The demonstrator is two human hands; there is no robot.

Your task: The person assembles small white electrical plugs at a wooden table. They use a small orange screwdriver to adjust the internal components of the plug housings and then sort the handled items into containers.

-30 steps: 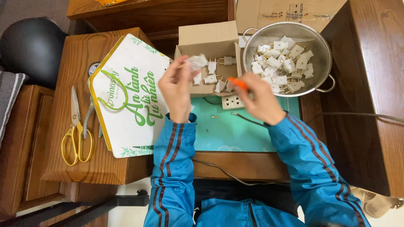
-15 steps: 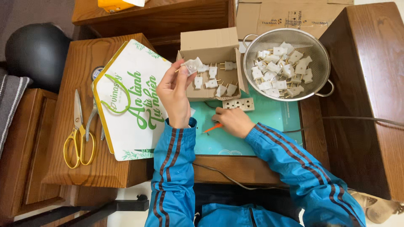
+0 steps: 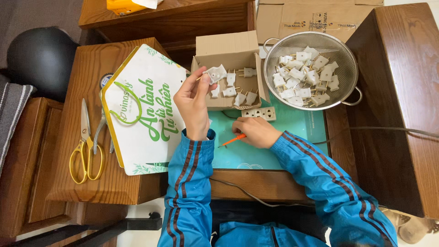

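Note:
My left hand (image 3: 194, 103) is raised over the edge of an open cardboard box (image 3: 228, 50) and pinches a white two-pin plug (image 3: 215, 73) between thumb and fingers. Several more white plugs (image 3: 238, 93) lie inside that box. My right hand (image 3: 256, 131) rests low on the teal mat (image 3: 292, 132), gripping a small orange-handled screwdriver (image 3: 233, 139) that points left. A white multi-socket strip (image 3: 259, 113) lies just above my right hand.
A metal colander (image 3: 343, 59) full of white plugs stands right of the box. A white house-shaped sign with green lettering (image 3: 141, 114) lies at left, beside yellow-handled scissors (image 3: 84, 146) and pliers (image 3: 103, 130). A black helmet (image 3: 41, 59) sits far left; a cable (image 3: 388, 130) crosses the right table.
My right hand has dropped from beside the plug down onto the teal mat with the screwdriver. My left hand still holds the plug up near the box.

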